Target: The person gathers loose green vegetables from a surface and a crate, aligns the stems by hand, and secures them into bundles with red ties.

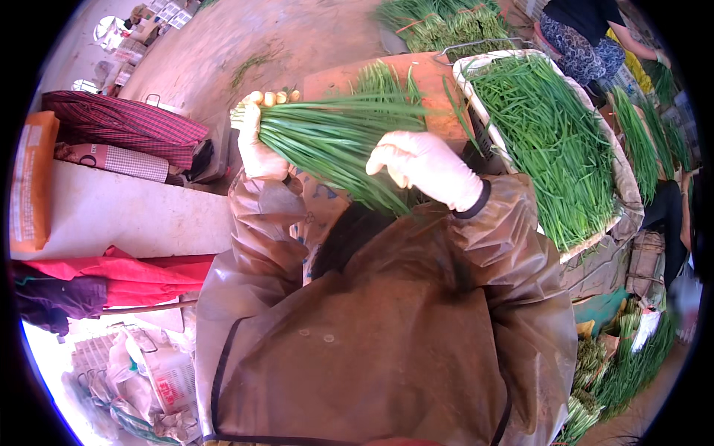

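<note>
My left hand [262, 149], in a pale glove with yellowish fingertips, grips a bunch of chives [327, 130] by its whitish cut ends. The long green leaves fan out to the right across my front. Beside the leaves, my right hand [424, 165], also gloved, hovers palm down with loosely bent fingers apart; nothing shows in them. Below the bunch, more chives [378, 78] lie on an orange-brown board [331, 76].
A white-lined basket [509, 160] of loose chives stands on the right. Tied chive bundles [446, 26] lie beyond the board, others [632, 364] at lower right. A person [587, 44] works at far right. A white surface [141, 204] with an orange bag [33, 182] is left.
</note>
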Motion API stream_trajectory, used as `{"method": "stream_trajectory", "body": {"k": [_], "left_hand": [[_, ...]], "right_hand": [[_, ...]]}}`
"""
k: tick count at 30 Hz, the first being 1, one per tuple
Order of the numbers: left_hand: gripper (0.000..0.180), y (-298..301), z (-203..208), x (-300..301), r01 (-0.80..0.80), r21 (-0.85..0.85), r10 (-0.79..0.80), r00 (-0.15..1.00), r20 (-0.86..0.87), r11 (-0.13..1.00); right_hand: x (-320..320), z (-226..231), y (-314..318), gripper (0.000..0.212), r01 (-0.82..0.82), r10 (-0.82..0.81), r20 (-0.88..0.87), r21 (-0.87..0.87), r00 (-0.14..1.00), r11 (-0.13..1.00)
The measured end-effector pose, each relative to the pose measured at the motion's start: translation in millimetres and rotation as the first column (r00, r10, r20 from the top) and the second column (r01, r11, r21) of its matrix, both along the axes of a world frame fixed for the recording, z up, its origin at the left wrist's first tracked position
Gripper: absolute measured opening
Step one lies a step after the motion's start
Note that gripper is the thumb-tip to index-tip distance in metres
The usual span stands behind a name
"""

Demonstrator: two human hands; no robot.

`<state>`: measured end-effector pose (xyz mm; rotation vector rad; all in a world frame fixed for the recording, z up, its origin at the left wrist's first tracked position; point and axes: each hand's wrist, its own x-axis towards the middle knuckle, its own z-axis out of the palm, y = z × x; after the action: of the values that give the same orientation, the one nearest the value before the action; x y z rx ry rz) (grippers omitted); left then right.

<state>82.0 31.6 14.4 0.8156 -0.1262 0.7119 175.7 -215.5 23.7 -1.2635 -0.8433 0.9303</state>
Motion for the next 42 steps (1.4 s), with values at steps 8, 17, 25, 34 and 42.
{"method": "stream_trajectory", "body": {"k": [8,17,25,34,42], "left_hand": [[0.014,31.8,14.2,-11.4,-0.095,0.013,0.092,0.988,0.123,0.995],[0.012,-133.2,24.5,36.6,-0.259,0.951,-0.150,0.961,0.234,-0.170],[0.017,-153.6,1.4,33.8,-0.149,0.983,-0.300,0.938,0.176,0.110],[0.025,-84.4,-82.6,84.6,0.383,-0.391,-0.518,0.783,-0.343,0.837],[0.052,40.1,-195.7,153.4,-0.207,0.134,0.241,0.684,-0.689,0.969]], "right_hand": [[73.8,-32.7,-74.4,0.027,0.681,-0.239,0.967,0.114,0.092,0.724],[72.0,-6.9,-73.6,0.024,0.662,-0.665,0.461,0.199,0.587,0.723],[37.7,-20.3,-63.3,0.085,0.366,-0.401,0.451,0.168,0.798,0.916],[-14.8,-117.5,1.2,0.093,0.392,-0.399,0.007,-0.202,0.917,0.898],[97.2,-126.7,86.3,0.040,0.406,-0.454,-0.157,-0.261,0.877,0.876]]}}
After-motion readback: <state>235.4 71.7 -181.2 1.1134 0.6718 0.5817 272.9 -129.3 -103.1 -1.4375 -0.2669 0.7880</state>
